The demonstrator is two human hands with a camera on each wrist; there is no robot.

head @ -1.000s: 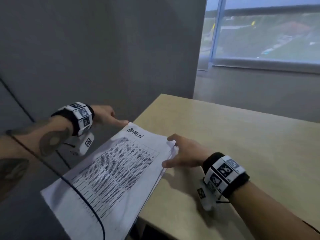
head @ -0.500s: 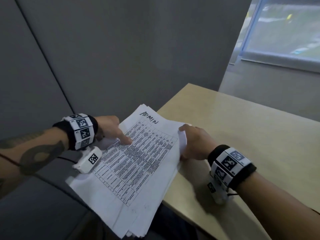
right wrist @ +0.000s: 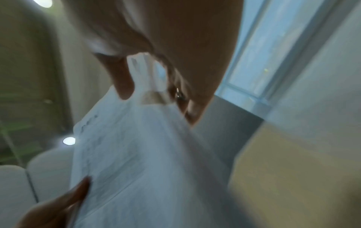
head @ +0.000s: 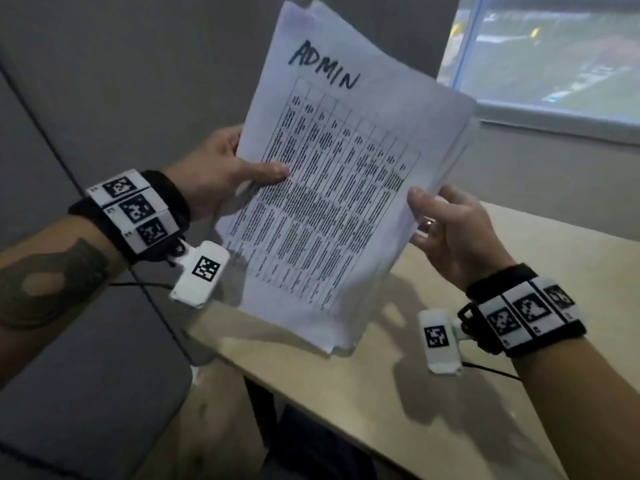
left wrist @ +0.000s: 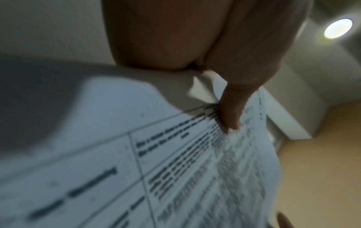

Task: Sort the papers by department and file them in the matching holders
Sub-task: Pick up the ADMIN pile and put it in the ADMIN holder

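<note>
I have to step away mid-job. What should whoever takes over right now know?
Left hand: grips the paper stack by its left edge, thumb on the top sheet.
Right hand: holds the stack's right edge.
The stack is held up above the table; the top sheet is marked ADMIN.
Done: nothing filed yet.
Left: sort every sheet by department and file them; no holders are in view.

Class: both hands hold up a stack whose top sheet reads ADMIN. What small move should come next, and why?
Probably peel the top sheet off. The left hand thumb already presses it, the right hand grips the stack of papers at its edge, and no holder is in view yet.
</note>
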